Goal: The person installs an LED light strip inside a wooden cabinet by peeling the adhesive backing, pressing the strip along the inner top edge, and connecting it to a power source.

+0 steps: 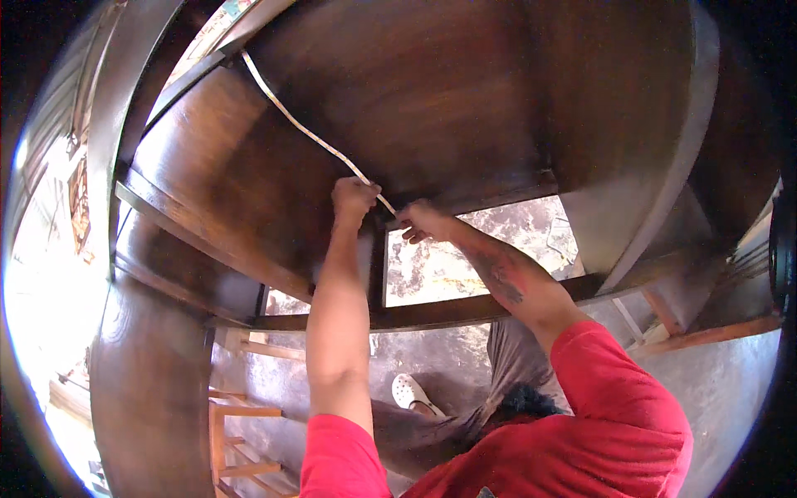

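Note:
A white cord (300,125) with small coloured flecks runs from the upper left corner of a dark brown wooden cabinet (432,91) down across its panel to my hands. My left hand (355,197) is closed around the cord near its lower stretch. Just to the right and a little lower, my right hand (422,221) pinches the cord near its lower end, above an opening in the wood. My fingers hide where exactly the cord ends. Between the two hands a short piece of it shows, slanting down to the right.
A dark crossbar (465,310) of the cabinet lies beneath my forearms. A curved upright (677,166) stands at the right, and a slanting rail (207,232) at the left. Below are a wooden stool (242,408), my white clog (409,390) and the grey floor (274,373).

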{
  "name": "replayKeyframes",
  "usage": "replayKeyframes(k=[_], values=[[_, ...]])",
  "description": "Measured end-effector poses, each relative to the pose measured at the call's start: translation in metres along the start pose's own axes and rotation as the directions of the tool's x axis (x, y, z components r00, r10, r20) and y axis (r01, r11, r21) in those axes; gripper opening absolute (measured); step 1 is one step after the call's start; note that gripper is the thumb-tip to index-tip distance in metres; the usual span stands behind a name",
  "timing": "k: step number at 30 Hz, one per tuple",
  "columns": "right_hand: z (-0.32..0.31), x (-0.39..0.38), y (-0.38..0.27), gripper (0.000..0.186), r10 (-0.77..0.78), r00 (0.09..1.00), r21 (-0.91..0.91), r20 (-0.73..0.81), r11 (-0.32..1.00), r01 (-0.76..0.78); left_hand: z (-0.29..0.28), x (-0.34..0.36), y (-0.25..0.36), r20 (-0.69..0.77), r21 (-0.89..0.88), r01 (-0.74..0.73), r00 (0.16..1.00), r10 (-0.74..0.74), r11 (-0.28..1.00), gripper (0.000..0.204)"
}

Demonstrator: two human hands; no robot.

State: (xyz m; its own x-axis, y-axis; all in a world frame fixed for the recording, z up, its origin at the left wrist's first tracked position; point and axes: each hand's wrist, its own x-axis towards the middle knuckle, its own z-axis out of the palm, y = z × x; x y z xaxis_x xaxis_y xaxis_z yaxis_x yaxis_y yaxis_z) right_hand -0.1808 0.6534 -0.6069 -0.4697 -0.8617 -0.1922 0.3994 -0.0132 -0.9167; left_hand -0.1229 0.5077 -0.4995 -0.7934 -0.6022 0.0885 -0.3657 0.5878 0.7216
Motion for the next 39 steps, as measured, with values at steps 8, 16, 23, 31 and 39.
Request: replayKeyframes(k=[8,16,23,31,39], values=[[-0.008,0.044,0.009,0.029,-0.012,0.989,0.038,-0.147,0.999,0.018,0.02,0.0,-0.002,-0.159,0.279,-0.181,0.96,0.232,0.943,0.016],[0.009,0.051,0.008,0.022,-0.093,0.929,-0.166,-0.359,0.985,0.034,0.019,0.005,-0.003,-0.12,0.441,-0.196,0.954,0.274,0.876,0.015],[0.029,0.034,0.029,0.034,-0.397,0.841,-0.517,-0.367,0.839,0.17,0.019,0.002,-0.013,-0.181,0.484,-0.179,0.937,0.298,0.857,0.019],[0.027,0.025,0.025,0.049,-0.231,0.926,-0.33,-0.298,0.935,0.127,0.024,0.005,-0.006,-0.154,0.486,-0.191,0.942,0.299,0.853,0.019],[0.028,0.034,0.028,0.053,-0.229,0.928,-0.251,-0.293,0.955,0.157,0.029,0.008,-0.004,-0.15,0.562,-0.206,0.927,0.344,0.801,0.021]])
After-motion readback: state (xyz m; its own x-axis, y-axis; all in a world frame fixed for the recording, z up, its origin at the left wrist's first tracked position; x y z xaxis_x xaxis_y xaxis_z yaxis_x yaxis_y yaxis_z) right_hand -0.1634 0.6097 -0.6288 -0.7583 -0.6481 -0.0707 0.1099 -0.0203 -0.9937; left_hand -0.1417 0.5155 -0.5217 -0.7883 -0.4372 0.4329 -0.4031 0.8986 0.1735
